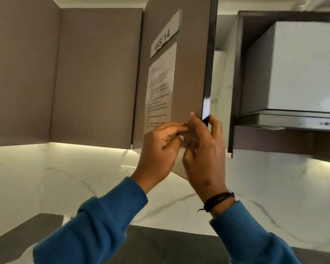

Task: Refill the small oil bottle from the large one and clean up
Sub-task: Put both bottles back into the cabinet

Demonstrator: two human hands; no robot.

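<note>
Neither oil bottle is in view. I am looking up at a grey-brown wall cabinet door (191,73) that stands ajar, its free edge swung toward me. My right hand (204,153) grips the door's lower right edge, thumb on the front face and fingers wrapped behind the edge. Just to its left, my left hand (160,149) has its fingers curled and rests against the door's front face near the bottom corner. The cabinet's inside is mostly hidden behind the door; only a pale strip (220,77) shows.
A label reading "WS 14" (165,38) and a printed sheet (159,92) are stuck on the door. Closed cabinets (95,73) lie to the left, a steel range hood (286,119) to the right. Below are a marble backsplash (65,178) and a dark countertop (160,242).
</note>
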